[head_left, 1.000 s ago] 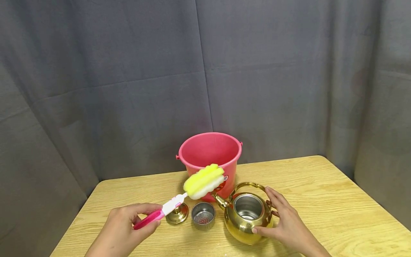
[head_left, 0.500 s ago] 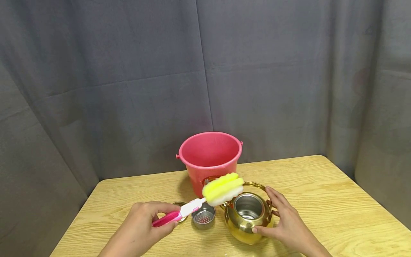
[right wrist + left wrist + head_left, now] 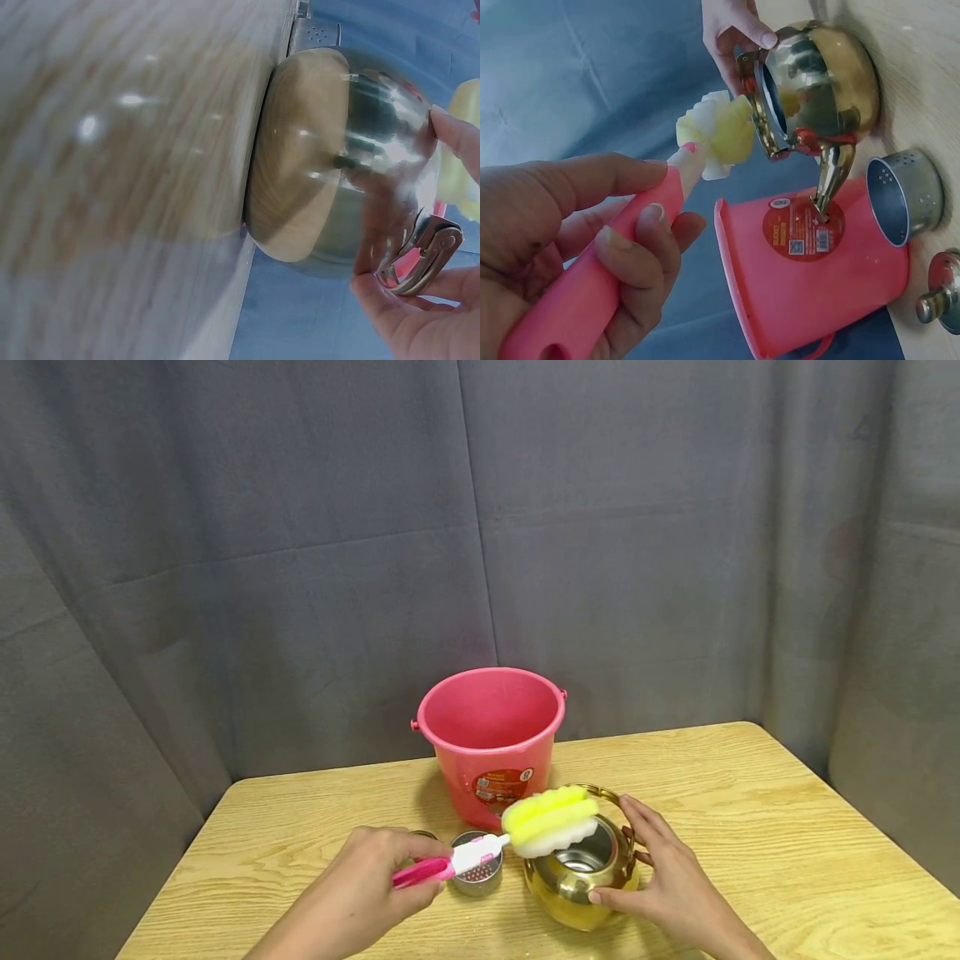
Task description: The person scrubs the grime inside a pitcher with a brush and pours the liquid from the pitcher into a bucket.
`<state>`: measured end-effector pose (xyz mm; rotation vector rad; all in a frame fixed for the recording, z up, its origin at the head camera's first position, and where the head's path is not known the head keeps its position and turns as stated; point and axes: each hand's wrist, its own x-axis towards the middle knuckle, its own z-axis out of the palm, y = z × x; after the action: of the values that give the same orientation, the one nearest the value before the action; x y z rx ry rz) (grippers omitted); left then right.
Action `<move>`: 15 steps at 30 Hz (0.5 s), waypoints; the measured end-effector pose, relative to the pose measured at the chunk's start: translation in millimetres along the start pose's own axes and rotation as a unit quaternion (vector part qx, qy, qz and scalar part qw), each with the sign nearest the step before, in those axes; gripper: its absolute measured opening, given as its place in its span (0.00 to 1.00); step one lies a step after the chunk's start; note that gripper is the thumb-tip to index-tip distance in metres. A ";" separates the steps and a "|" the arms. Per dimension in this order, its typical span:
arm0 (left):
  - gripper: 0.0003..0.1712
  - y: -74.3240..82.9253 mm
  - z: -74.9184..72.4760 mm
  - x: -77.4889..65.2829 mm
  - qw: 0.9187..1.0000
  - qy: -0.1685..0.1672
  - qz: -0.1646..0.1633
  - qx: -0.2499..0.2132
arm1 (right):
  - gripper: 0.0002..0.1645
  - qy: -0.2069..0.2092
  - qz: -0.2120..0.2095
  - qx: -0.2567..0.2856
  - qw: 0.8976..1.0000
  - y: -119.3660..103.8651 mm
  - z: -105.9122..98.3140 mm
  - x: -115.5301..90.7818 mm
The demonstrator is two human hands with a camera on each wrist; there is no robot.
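My left hand (image 3: 382, 877) grips the pink handle of a sponge bottle brush (image 3: 551, 818), its yellow and white sponge head held over the open mouth of a gold kettle (image 3: 573, 897). In the left wrist view the sponge (image 3: 724, 131) hangs just outside the kettle's mouth. My right hand (image 3: 667, 872) holds the kettle at its right side, thumb on the body and fingers by the base of the raised handle. The kettle stands upright on the table without its lid. In the head view the brush hides its spout, which shows in the left wrist view.
A pink bucket (image 3: 487, 760) stands behind the kettle. Left of the kettle sits a metal strainer basket (image 3: 477, 881), partly covered by the brush. The gold lid (image 3: 946, 294) lies beside the strainer, mostly hidden by my left hand in the head view. Grey curtains surround the wooden table (image 3: 300, 810).
My left hand has carried the brush rightward, its sponge head moving from in front of the bucket to over the kettle's mouth. My right hand and the kettle have stayed in place.
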<state>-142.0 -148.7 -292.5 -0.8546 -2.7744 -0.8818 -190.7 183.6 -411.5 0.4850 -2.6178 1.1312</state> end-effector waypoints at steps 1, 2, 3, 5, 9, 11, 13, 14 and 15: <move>0.12 0.8 0.5 1.0 1.000 0.000 0.003 0.004 | 0.69 0.000 0.001 0.000 1.000 0.0 0.0 0.1; 0.12 1.5 1.0 1.8 1.000 0.000 0.005 0.008 | 0.69 0.000 0.001 0.000 1.000 0.1 0.1 0.1; 0.12 2.3 1.3 2.7 1.000 -0.001 0.004 0.011 | 0.69 0.000 0.001 0.000 1.000 0.1 0.2 0.0; 0.12 3.9 1.7 4.6 1.000 -0.007 0.001 0.015 | 0.69 -0.001 0.002 0.000 1.000 0.3 0.3 0.0; 0.11 7.7 1.4 9.0 0.999 -0.027 -0.012 0.012 | 0.69 0.000 0.001 -0.001 1.000 0.6 0.2 -0.3; 0.10 9.6 1.3 10.8 0.999 -0.034 -0.014 0.012 | 0.69 0.002 -0.001 0.001 1.000 0.8 0.3 -0.7; 0.10 11.6 1.5 12.2 0.999 -0.042 -0.018 0.008 | 0.69 0.004 -0.004 0.001 1.000 0.9 0.4 -1.0; 0.10 12.6 1.9 12.8 0.999 -0.046 -0.021 0.007 | 0.68 0.005 -0.005 0.003 1.000 0.8 0.5 -1.0; 0.10 13.5 2.1 13.4 0.998 -0.050 -0.025 0.005 | 0.68 0.005 -0.007 0.003 1.000 0.7 0.5 -0.9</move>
<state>-145.7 -131.9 -283.9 -0.8544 -2.8956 -0.8552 -190.2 183.9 -412.5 0.4965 -2.5990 1.1357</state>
